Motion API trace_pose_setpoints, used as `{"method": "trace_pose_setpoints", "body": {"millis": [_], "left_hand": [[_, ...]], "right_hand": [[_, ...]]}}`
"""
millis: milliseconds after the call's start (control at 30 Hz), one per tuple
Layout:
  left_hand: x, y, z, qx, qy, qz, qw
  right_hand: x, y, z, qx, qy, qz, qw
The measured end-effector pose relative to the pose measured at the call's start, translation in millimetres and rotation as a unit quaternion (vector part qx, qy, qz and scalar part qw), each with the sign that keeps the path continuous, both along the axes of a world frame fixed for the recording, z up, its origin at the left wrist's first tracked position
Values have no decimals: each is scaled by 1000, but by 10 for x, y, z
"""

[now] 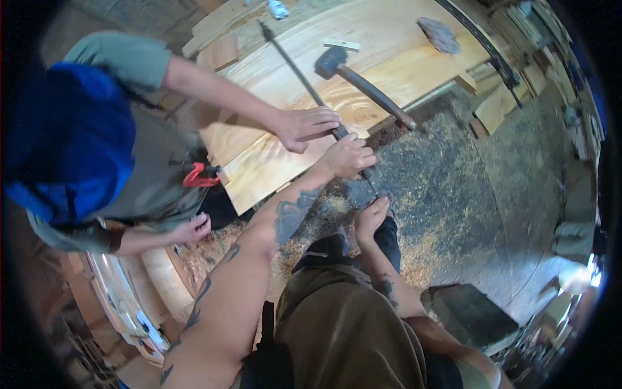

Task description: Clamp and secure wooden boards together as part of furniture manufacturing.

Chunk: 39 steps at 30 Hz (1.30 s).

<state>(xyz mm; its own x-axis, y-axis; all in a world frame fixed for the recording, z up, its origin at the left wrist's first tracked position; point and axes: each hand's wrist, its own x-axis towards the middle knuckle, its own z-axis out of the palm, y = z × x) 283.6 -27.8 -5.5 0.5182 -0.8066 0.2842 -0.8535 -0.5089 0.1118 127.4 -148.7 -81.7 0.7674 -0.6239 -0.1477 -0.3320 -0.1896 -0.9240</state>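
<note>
Wood slab [363,71]: pale, sanded smooth, grain rings visible, matt. Long rod [304,81]: dark metal, dull. Mallet [363,84]: dark matt head, worn brown wooden handle. Clamp grip [197,175]: red glossy plastic. Floor [453,194]: rough, dark, dusted with sawdust. Co-worker's apron [155,168]: grey-green cloth, matt. Flat stone [438,34] on the slab: grey, coarse.

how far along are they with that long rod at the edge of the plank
Done: sawdust already covers the floor, and the mallet lies on the wooden plank, not in use. In hand: the left hand grips the long rod, a co-worker's hand presses on it, and the right hand steadies its lower tip. Left: how much remains cannot be told; the plank edge under the hands is hidden.
</note>
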Motion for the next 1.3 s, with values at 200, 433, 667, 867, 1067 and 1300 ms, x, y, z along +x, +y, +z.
{"method": "trace_pose_setpoints", "body": {"millis": [200, 433, 667, 867, 1067, 1300], "left_hand": [[-6, -82, 50, -2, -4, -25, 1000], [-20, -22, 2, 17, 15, -13, 1000], [-12, 11, -11, 29, 21, -20, 999], [23, -69, 6, 13, 26, -41, 999], [-41, 83, -16, -32, 0, -10, 999], [-5, -7, 150, 7, 40, -36, 999]], "right_hand": [[-81, -258, -54, 177, -71, 66, 979], [-76, -390, -67, 227, -69, 154, 959], [-56, -379, -156, 238, -83, 150, 956], [-97, -494, -294, 142, -64, 153, 976], [-81, -431, -32, 78, -54, 259, 961], [57, -805, 244, 123, 40, 368, 921]]}}
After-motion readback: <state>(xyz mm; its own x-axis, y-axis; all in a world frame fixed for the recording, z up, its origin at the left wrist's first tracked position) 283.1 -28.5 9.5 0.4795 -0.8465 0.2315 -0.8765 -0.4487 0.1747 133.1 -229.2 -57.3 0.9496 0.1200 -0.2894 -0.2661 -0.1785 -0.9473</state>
